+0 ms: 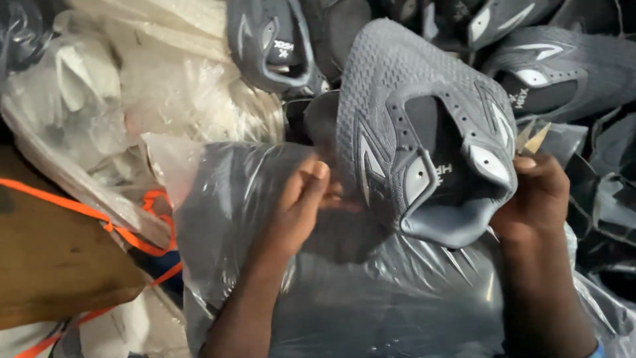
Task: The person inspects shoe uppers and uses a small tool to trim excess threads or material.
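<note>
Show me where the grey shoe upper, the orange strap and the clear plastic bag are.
grey shoe upper point(397, 86): head view, on its knit toe area.
orange strap point(132, 240): head view, on its bend beside the wooden board.
clear plastic bag point(371, 292): head view, on its wrinkled front.

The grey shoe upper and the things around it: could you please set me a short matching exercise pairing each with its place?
Things:
1. grey shoe upper
2. orange strap
3. clear plastic bag
4. pile of uppers

Places:
A. far left, across a brown board
B. held between both hands
C. top right, behind the hands
D. under the hands

Pairs: 1-B, 2-A, 3-D, 4-C
</note>
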